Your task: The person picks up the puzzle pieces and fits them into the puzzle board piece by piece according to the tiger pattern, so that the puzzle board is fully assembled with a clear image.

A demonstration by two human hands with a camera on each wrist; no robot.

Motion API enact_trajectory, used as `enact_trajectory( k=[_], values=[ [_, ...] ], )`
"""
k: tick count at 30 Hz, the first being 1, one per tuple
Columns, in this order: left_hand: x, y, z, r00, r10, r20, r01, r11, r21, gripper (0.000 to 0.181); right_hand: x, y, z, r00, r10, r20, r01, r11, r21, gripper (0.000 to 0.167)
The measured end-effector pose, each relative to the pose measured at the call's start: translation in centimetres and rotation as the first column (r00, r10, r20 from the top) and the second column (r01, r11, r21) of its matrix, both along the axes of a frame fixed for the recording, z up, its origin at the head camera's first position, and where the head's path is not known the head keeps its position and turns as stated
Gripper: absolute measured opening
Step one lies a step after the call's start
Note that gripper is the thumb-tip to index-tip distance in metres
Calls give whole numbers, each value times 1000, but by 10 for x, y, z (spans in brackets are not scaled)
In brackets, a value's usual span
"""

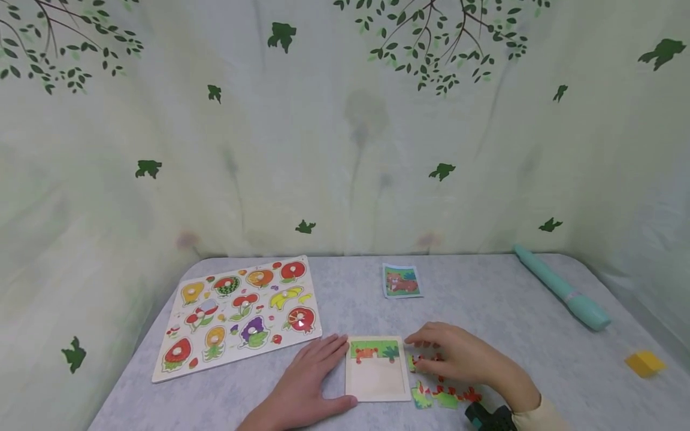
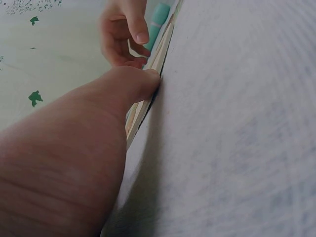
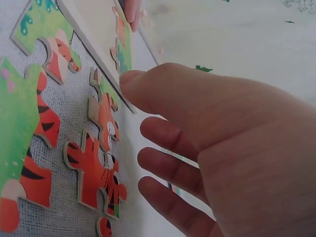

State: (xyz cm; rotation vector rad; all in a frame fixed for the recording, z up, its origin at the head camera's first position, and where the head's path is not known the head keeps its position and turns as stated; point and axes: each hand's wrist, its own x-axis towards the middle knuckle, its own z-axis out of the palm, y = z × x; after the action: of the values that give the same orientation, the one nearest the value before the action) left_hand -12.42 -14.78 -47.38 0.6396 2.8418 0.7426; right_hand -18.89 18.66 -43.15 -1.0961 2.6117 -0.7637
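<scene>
Tray [image 1: 377, 383]: fitted pieces [image 1: 366, 353] along far side.
Left hand [image 1: 304, 383]: fingers spread, touching tray's left edge.
Right hand [image 1: 458, 354]: fingers and thumb apart, near loose pieces [image 1: 446, 399].

1. On the table [image 1: 458, 287]: the puzzle frame [image 1: 377, 380], between left hand [image 1: 309, 380] and right hand [image 1: 455, 353].
2. Behind the frame: the card [image 1: 401, 281]; left: the fruit board [image 1: 234, 352].
3. Just right: loose pieces [image 1: 422, 396], some seemingly beneath the right hand.
4. Far right: the block [image 1: 645, 363], the stick [image 1: 560, 290] behind.
</scene>
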Motion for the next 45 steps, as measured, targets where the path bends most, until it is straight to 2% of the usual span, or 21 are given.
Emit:
enact_trajectory(
  k=[21, 34, 45],
  values=[
    [-2, 1, 0, 1000, -6, -13, 6, 1000, -1, 95, 0, 7, 0, 997, -22, 73, 20, 999, 27, 36],
    [-1, -1, 4, 1000, -7, -24, 7, 1000, 11, 96, 1, 3, 0, 998, -32, 56, 29, 998, 50, 31],
    [1, -1, 2, 1000, -3, -12, 4, 1000, 20, 96, 0, 3, -3, 997, -17, 69, 13, 998, 53, 30]
  ],
)
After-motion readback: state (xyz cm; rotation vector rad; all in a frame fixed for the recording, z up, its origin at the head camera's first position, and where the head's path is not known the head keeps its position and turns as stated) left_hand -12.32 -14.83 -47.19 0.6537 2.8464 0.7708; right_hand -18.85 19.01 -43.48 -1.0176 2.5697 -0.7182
